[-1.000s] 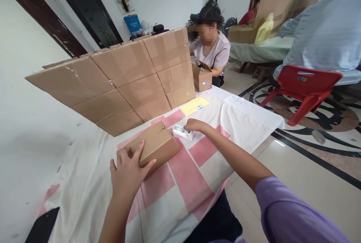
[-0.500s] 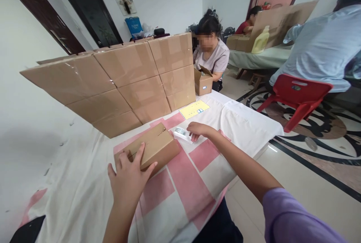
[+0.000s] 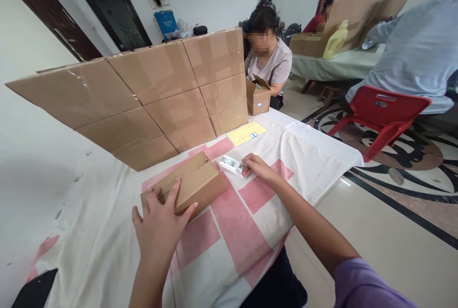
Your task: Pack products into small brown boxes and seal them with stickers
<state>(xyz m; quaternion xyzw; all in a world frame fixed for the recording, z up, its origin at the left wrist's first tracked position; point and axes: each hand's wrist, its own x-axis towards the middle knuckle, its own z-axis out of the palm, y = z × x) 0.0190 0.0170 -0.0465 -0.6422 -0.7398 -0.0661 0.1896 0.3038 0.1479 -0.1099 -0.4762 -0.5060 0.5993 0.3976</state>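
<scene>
A closed brown cardboard box lies on the tablecloth in front of me, a seam running along its top. My left hand rests on its near left end, fingers spread over the top and thumb against the front side. To the right of the box is a small white object with a shiny greyish part, perhaps a tape dispenser; its kind is not clear. The fingers of my right hand are bent and closed on its right end, low over the cloth.
Stacked taped cartons form a wall along the table's far left side. A yellow sheet lies before them. Beyond, a person sits behind an open carton. A red chair stands right, with another person on it.
My right hand has closed more on the white object's end, which has turned slightly. My left hand stays on the box. The view has shifted a little.
</scene>
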